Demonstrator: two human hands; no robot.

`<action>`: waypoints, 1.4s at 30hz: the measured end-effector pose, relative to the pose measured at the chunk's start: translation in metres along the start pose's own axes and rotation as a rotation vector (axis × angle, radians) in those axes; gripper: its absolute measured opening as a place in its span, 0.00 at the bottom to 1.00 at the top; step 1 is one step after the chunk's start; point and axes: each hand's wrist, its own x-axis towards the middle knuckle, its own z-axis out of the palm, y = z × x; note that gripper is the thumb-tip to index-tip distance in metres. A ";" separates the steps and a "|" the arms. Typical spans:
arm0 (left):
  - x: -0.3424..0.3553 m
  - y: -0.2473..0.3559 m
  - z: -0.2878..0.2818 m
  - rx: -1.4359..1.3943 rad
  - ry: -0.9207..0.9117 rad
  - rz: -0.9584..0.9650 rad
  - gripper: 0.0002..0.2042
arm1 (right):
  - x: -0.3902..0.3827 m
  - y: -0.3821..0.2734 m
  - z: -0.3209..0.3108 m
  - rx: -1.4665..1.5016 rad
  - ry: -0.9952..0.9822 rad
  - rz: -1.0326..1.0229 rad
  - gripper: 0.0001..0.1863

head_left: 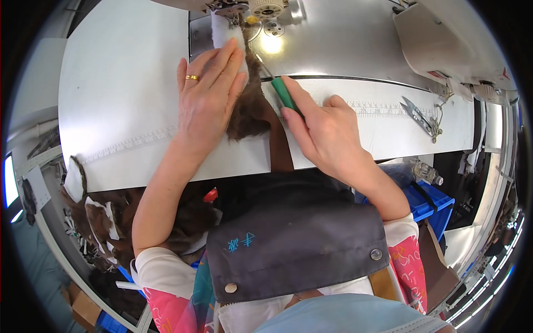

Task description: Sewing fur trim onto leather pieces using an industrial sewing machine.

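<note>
My left hand (208, 105) lies flat with its fingers stretched forward, pressing on a piece of brown fur (251, 115) that has a white fleecy side (223, 32). The far end of this piece runs beneath the needle area of a sewing machine (236, 10). In my right hand (333, 130) is an awl with a green handle (285, 94), its thin metal shaft pointing at the fur's right edge close to the presser foot. A flat brown strip (281, 145) hangs from the fur over the table's near edge.
Thread snips (417, 117) lie on the right of the white table (122, 83), beside a printed ruler scale. Below right stands a blue crate (432, 204) with a plastic bottle near it. More brown fur pieces (125, 213) are heaped below left.
</note>
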 end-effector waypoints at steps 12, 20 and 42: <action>-0.021 0.020 -0.012 -0.136 -0.050 -0.082 0.13 | -0.020 0.004 -0.011 0.017 -0.235 -0.186 0.24; -0.023 0.014 -0.008 -0.222 -0.019 -0.108 0.12 | -0.051 0.003 -0.019 0.499 0.068 0.167 0.17; -0.027 0.031 -0.011 0.023 -0.103 -0.040 0.16 | -0.035 -0.039 0.025 0.435 -0.180 -0.186 0.12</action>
